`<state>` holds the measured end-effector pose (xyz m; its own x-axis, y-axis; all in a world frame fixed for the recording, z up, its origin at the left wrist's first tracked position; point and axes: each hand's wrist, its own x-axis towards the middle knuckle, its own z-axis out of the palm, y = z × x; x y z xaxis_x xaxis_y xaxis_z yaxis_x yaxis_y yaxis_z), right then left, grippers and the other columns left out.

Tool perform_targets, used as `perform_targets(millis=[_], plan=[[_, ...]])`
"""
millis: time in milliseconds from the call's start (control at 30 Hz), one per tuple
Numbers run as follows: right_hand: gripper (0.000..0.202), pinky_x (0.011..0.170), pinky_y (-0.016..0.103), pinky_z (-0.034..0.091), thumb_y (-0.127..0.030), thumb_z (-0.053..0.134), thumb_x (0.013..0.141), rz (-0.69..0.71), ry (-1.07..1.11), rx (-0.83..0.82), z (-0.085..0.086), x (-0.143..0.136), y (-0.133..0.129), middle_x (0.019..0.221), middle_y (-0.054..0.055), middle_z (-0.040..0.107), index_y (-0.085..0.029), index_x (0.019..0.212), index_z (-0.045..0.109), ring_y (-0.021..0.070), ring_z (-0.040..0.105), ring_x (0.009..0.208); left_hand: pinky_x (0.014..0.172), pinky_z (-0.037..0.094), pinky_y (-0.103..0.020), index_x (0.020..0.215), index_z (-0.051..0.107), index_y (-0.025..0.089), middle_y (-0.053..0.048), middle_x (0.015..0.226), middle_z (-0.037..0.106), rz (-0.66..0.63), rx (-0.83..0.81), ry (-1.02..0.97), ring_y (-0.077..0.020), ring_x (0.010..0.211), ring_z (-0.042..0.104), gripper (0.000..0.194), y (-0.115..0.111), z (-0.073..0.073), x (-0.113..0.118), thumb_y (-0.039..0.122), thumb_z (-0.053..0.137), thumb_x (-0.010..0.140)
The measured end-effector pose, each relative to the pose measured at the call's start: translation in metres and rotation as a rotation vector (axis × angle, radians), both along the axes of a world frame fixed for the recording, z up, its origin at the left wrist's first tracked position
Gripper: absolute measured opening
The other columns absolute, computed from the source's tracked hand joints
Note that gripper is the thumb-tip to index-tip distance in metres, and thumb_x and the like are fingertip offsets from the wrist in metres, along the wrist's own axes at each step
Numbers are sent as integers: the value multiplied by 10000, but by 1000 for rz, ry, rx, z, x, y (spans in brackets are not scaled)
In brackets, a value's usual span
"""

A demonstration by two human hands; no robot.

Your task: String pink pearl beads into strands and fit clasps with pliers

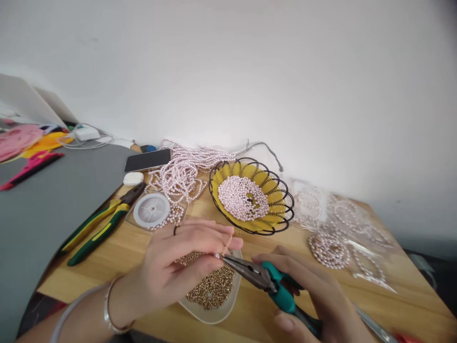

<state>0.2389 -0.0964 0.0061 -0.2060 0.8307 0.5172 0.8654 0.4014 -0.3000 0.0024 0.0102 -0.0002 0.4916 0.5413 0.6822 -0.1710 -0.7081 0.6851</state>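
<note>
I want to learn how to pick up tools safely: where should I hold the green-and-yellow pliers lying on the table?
I'd take the pliers by both handles together, coming from the near left. The long, coloured handles point that way, lying slightly apart, while the metal nose points away, so your hand would probably avoid it.

Small beading/jewelry bench; home or studio, can't tell which. Evidence: wooden tabletop, pink bead strands mid-frame, yellow basket of pink beads right of them, dish of gold beads lower centre, spool and green-yellow pliers centre-left, teal needle-nose pliers lower right of centre. Gray desk with white charger at left, plain pale wall behind.
</note>
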Motion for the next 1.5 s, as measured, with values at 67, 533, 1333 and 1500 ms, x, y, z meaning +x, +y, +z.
perform_targets(millis=[67,533,1333,1500], plan=[[428,634,338,683,-581,498,964,11,2,-5,-2,-1,2,1012,96,815,-255,1194,653,304,799,880,978,612,-373,1108,668,147,-98,1080,785,-31,-62,-16,-220,1109,714,153,-2,-1,0,191,559,1008],[432,684,284,668,-578,561,938,29,106,13,-15,-3,2,1042,96,798,-252,1192,688,259,784,913,1000,603,-384,1085,695,113,-125,1042,785,-46,-110,-93,-210,1027,743,157,-7,0,3,174,584,992],[463,802,380,649,-525,671,879,74,257,-173,-30,5,-4,1090,105,790,-250,1249,706,339,755,1020,963,629,-379,1037,673,120,-135,1016,799,92,262,68,-224,1016,757,104,5,12,-2,176,618,970],[479,748,368,658,-480,702,862,72,278,-210,-30,6,-8,1114,99,781,-269,1291,689,332,759,989,955,633,-351,1023,673,122,-131,997,803,58,181,43,-217,1016,760,110,3,12,-1,169,580,989]])
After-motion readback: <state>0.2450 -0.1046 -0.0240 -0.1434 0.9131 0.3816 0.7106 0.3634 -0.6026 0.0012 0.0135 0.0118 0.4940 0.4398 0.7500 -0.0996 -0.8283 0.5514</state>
